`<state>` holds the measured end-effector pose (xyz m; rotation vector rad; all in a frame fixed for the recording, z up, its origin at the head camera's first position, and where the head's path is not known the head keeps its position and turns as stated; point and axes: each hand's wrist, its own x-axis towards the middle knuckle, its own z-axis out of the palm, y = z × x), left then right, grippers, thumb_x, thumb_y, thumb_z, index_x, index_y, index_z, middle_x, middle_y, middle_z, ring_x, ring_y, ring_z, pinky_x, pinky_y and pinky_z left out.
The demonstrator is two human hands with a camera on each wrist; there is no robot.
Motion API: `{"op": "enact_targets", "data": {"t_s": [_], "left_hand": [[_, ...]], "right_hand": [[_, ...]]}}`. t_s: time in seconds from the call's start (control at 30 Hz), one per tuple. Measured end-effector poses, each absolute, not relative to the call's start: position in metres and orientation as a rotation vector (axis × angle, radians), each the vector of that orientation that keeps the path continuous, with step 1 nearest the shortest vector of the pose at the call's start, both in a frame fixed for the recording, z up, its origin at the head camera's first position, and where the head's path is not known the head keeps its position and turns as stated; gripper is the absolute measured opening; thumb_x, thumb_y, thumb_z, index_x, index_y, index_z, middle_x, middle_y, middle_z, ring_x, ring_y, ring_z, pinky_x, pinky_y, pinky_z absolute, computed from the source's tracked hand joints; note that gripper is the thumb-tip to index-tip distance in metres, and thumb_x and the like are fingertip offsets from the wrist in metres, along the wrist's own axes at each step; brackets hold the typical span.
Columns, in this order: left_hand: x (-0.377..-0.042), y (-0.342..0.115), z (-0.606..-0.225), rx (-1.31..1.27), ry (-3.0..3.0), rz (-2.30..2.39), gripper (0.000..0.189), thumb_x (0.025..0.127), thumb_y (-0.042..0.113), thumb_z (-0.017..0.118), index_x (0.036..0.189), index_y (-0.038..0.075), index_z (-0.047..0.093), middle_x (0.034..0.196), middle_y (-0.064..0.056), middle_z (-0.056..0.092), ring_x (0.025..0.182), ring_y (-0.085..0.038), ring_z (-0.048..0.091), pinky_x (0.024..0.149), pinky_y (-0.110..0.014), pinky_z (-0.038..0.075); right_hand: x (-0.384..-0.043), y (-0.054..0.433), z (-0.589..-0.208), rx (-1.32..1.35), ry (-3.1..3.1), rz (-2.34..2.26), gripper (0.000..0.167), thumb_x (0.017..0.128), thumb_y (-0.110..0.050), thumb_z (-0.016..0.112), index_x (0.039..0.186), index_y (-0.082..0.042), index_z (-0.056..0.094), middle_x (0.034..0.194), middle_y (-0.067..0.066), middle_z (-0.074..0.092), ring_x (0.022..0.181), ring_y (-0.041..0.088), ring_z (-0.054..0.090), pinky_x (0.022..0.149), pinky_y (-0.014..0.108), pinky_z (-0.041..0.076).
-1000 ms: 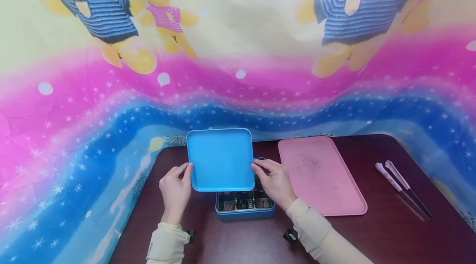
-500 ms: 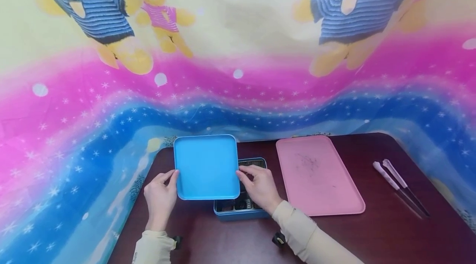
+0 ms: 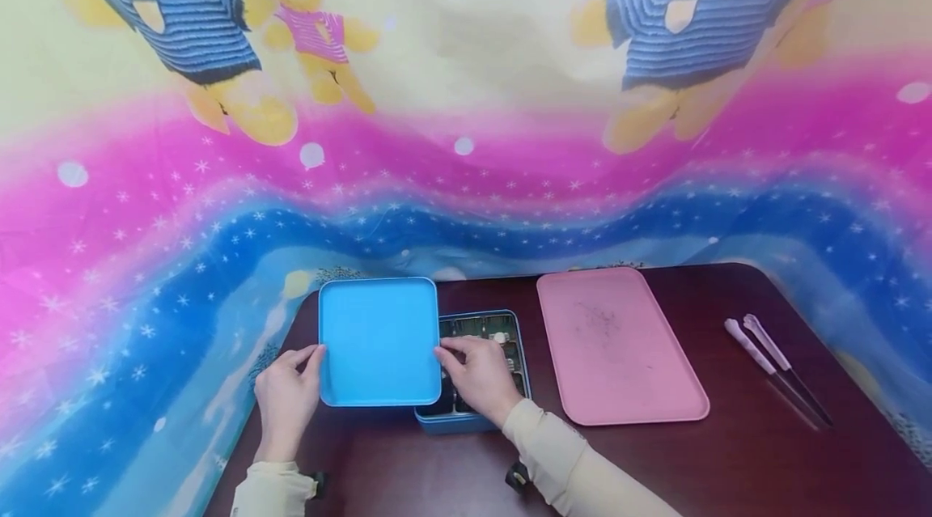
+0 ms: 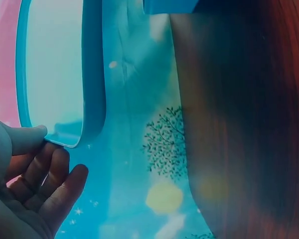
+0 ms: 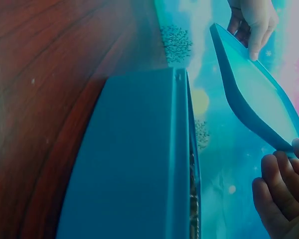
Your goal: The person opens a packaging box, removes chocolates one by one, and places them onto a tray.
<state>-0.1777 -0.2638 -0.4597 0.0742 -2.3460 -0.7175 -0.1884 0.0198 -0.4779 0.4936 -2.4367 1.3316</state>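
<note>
A blue square lid point(image 3: 379, 341) with a low raised rim is held up, tilted, its inside facing me. My left hand point(image 3: 286, 397) pinches its left edge between thumb and fingers, and my right hand point(image 3: 480, 372) pinches the right edge the same way. Behind and to the right of the lid, the blue tin point(image 3: 455, 423) stands uncovered on the table. Its inside is divided into compartments holding small dark and pale pieces, partly hidden by the lid and my right hand. In the right wrist view the lid point(image 5: 261, 94) hangs clear of the tin point(image 5: 129, 154).
A pink tray point(image 3: 626, 355) with dark marks lies right of the tin on the dark wooden table point(image 3: 379, 468). Farther right rest tongs point(image 3: 779, 367) with white handles. A printed bear curtain point(image 3: 466, 96) hangs behind the table's back edge.
Both hands have carried the lid left and down, keeping their pinch on its edges. More of the tin's compartments now show on the right side.
</note>
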Motion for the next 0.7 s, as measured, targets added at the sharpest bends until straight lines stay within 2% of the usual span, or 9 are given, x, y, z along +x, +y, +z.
{"op": "enact_targets", "data": {"t_s": [0.1, 0.2, 0.37, 0.5, 0.6, 0.7], "left_hand": [[-0.178, -0.268, -0.461, 0.092, -2.37, -0.707, 0.021, 0.093, 0.016, 0.075, 0.101, -0.002, 0.08, 0.085, -0.019, 0.075, 0.052, -0.024, 0.061, 0.052, -0.03, 0.041], [-0.179, -0.27, -0.464, 0.114, -2.39, -0.703, 0.022, 0.094, 0.017, 0.074, 0.102, -0.002, 0.079, 0.086, -0.02, 0.075, 0.058, -0.029, 0.065, 0.055, -0.037, 0.047], [-0.181, -0.276, -0.467, 0.129, -2.412, -0.704, 0.023, 0.095, 0.016, 0.072, 0.104, -0.004, 0.078, 0.09, -0.022, 0.074, 0.072, -0.038, 0.068, 0.068, -0.054, 0.051], [-0.183, -0.278, -0.468, 0.116, -2.422, -0.697, 0.022, 0.095, 0.014, 0.072, 0.104, -0.005, 0.078, 0.09, -0.023, 0.074, 0.076, -0.042, 0.068, 0.073, -0.057, 0.051], [-0.184, -0.28, -0.469, 0.122, -2.444, -0.695, 0.021, 0.095, 0.013, 0.071, 0.103, -0.005, 0.078, 0.09, -0.023, 0.074, 0.078, -0.043, 0.068, 0.075, -0.058, 0.05], [-0.184, -0.281, -0.471, 0.14, -2.499, -0.69, 0.022, 0.096, 0.013, 0.07, 0.105, -0.006, 0.077, 0.093, -0.025, 0.073, 0.08, -0.045, 0.067, 0.076, -0.059, 0.05]], "right_hand": [[-0.188, 0.015, -0.479, 0.492, -2.448, 1.373, 0.025, 0.098, -0.026, 0.069, 0.114, -0.009, 0.078, 0.105, 0.006, 0.077, 0.086, 0.011, 0.072, 0.073, 0.025, 0.057], [-0.188, 0.012, -0.48, 0.488, -2.459, 1.391, 0.025, 0.098, -0.025, 0.069, 0.114, -0.009, 0.078, 0.104, 0.005, 0.077, 0.085, 0.012, 0.071, 0.073, 0.025, 0.057], [-0.192, 0.006, -0.483, 0.48, -2.497, 1.386, 0.024, 0.098, -0.027, 0.068, 0.112, -0.01, 0.079, 0.102, 0.003, 0.077, 0.082, 0.008, 0.069, 0.073, 0.025, 0.057], [-0.194, 0.003, -0.483, 0.467, -2.558, 1.405, 0.024, 0.099, -0.029, 0.067, 0.113, -0.013, 0.079, 0.099, 0.0, 0.077, 0.074, 0.003, 0.067, 0.071, 0.025, 0.056], [-0.196, 0.001, -0.483, 0.448, -2.622, 1.38, 0.025, 0.099, -0.031, 0.066, 0.113, -0.015, 0.079, 0.107, 0.001, 0.076, 0.085, 0.008, 0.071, 0.078, 0.029, 0.058], [-0.198, -0.001, -0.481, 0.43, -2.68, 1.338, 0.025, 0.099, -0.033, 0.066, 0.112, -0.015, 0.08, 0.118, 0.005, 0.074, 0.105, 0.018, 0.07, 0.088, 0.036, 0.057]]}}
